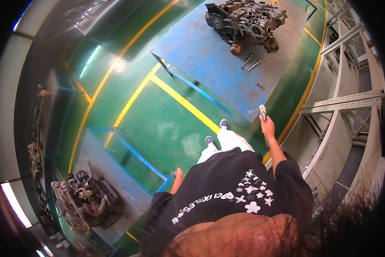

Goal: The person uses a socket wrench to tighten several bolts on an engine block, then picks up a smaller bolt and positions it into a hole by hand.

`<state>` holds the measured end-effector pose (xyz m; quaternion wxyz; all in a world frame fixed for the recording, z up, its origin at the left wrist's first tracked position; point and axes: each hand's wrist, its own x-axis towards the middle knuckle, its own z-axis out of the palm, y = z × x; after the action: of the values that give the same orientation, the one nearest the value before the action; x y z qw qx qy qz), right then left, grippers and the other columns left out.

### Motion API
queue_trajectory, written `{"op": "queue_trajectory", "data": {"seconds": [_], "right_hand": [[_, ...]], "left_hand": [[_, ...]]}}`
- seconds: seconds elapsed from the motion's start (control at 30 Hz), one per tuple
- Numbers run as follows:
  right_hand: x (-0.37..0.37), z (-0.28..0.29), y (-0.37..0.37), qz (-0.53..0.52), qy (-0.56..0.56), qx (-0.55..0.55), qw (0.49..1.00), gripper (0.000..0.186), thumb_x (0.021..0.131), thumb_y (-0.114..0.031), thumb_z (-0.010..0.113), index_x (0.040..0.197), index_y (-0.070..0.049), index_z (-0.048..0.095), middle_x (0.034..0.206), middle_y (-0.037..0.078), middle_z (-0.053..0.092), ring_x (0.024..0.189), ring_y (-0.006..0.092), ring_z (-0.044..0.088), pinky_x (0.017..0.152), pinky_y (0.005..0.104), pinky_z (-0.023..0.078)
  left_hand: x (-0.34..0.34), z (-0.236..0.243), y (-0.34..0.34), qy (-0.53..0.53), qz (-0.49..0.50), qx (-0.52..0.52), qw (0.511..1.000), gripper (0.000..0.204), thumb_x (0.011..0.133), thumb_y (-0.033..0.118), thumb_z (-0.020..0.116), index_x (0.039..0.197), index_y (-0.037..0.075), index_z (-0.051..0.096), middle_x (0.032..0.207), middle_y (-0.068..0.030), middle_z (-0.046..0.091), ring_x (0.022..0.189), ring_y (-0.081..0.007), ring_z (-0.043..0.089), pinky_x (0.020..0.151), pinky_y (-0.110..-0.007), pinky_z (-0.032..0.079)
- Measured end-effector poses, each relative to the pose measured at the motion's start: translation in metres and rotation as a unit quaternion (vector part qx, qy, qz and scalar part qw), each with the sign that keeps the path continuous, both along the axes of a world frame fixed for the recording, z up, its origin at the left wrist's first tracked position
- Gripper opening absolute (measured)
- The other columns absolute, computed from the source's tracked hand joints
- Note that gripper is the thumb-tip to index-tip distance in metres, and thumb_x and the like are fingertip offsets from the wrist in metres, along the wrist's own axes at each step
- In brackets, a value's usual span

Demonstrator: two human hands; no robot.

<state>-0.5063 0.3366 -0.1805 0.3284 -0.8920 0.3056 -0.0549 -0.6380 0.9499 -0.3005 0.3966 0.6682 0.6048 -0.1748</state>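
Note:
My right hand (268,127) is closed around a ratchet handle (263,112), whose silver head points forward. It is beside the near right corner of a blue metal worktable (188,51). On that table stands a dismantled engine (248,23), grimy and dark, with two wrenches (253,65) and a small socket-like metal piece (259,83) lying in front of it. My left hand (178,173) hangs low at my left side, close to the corner of a second blue table (136,184). It is too small and partly turned away to show what its fingers do.
Another engine (87,199) sits on the second table at lower left. Along the right runs a grey metal shelving rack (329,111). Yellow lines (186,104) mark the green floor (158,132). More engine parts (36,150) stand at the far left.

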Motion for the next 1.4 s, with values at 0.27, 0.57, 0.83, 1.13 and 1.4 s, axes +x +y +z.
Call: {"op": "queue_trajectory", "data": {"seconds": [0.27,0.57,0.83,1.13,1.4], "right_hand": [[-0.127,0.075,-0.047,-0.133,-0.041,0.18,0.974,0.051,0.106,-0.049,0.063,0.081,-0.005,0.059,0.06,0.003,0.053,0.043,0.0148,0.052,0.045,0.0342,0.041],[-0.133,0.248,-0.137,-0.058,-0.408,0.376,0.83,0.03,0.11,-0.032,0.059,0.116,-0.002,0.058,0.078,0.008,0.059,0.059,0.0133,0.058,0.056,0.0264,0.05],[-0.104,0.211,-0.237,-0.04,-0.187,0.387,0.902,0.038,0.1,-0.018,0.075,0.134,-0.003,0.069,0.078,-0.001,0.064,0.058,0.0036,0.05,0.052,0.0204,0.04],[0.054,0.22,-0.305,0.037,-0.23,0.287,0.929,0.024,0.098,-0.011,0.075,0.12,-0.001,0.072,0.084,-0.004,0.06,0.065,0.0022,0.046,0.057,0.0224,0.038],[0.253,0.243,-0.33,0.145,-0.203,0.199,0.948,0.017,0.101,-0.014,0.07,0.114,-0.004,0.075,0.08,-0.005,0.059,0.064,0.0016,0.043,0.056,0.0221,0.033]], "left_hand": [[0.038,-0.031,-0.078,-0.007,-0.007,-0.096,0.995,0.048,0.092,0.033,0.06,0.118,-0.007,0.065,0.115,-0.028,0.071,0.102,-0.0394,0.067,0.087,-0.049,0.055],[0.142,-0.047,-0.212,-0.118,-0.248,-0.073,0.959,0.032,0.093,0.033,0.054,0.106,0.004,0.057,0.076,-0.0123,0.06,0.061,-0.0249,0.054,0.051,-0.044,0.041],[0.164,0.062,-0.419,-0.178,-0.281,-0.207,0.92,0.068,0.1,0.027,0.057,0.159,0.003,0.034,0.135,-0.0165,0.065,0.107,-0.028,0.07,0.089,-0.044,0.056],[0.258,0.144,-0.481,-0.354,-0.26,-0.139,0.888,0.048,0.108,0.023,0.053,0.15,0.0,0.051,0.123,-0.0132,0.074,0.104,-0.0218,0.071,0.096,-0.036,0.054],[0.409,0.181,-0.612,-0.517,-0.19,-0.142,0.822,0.035,0.109,0.014,0.05,0.14,0.002,0.06,0.122,-0.0127,0.074,0.111,-0.0214,0.069,0.101,-0.037,0.053]]}}
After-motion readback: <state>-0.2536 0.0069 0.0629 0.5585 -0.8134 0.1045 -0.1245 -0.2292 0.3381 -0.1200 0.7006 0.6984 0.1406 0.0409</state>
